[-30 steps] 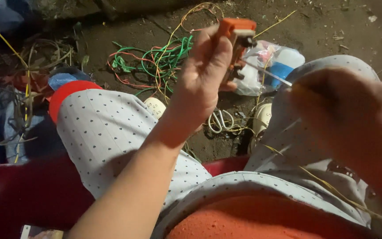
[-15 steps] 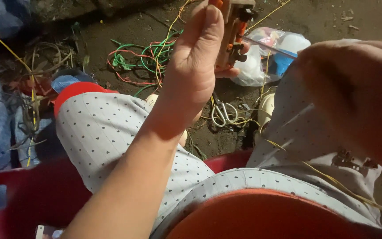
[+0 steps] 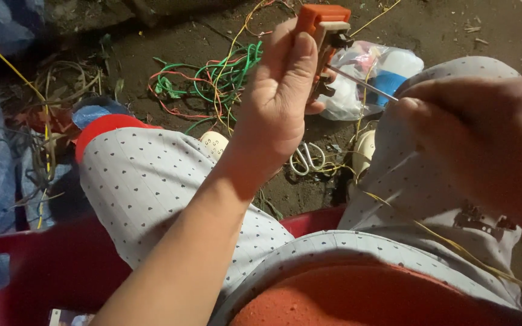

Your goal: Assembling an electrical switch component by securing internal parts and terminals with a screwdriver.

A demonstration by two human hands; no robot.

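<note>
My left hand (image 3: 282,96) is raised in the middle of the view and grips a small orange electrical part (image 3: 324,24) with dark metal pieces. My right hand (image 3: 484,139) is close to the camera at the right, blurred, and holds a thin metal shaft (image 3: 360,83) like a screwdriver, whose tip touches the orange part. A yellow wire (image 3: 454,244) runs across my right thigh. My knees, in dotted grey trousers, spread out below both hands.
Tangled green, red and yellow wires (image 3: 212,81) lie on the dirt ground ahead. A clear plastic bag (image 3: 373,75) with blue and white items sits behind the orange part. Scissors (image 3: 306,158) lie between my feet. A red plastic seat (image 3: 43,265) is under me.
My left hand with the orange part has dipped slightly and come back into full view. My right hand has drawn a little lower and further right, with the shaft still at the part.
</note>
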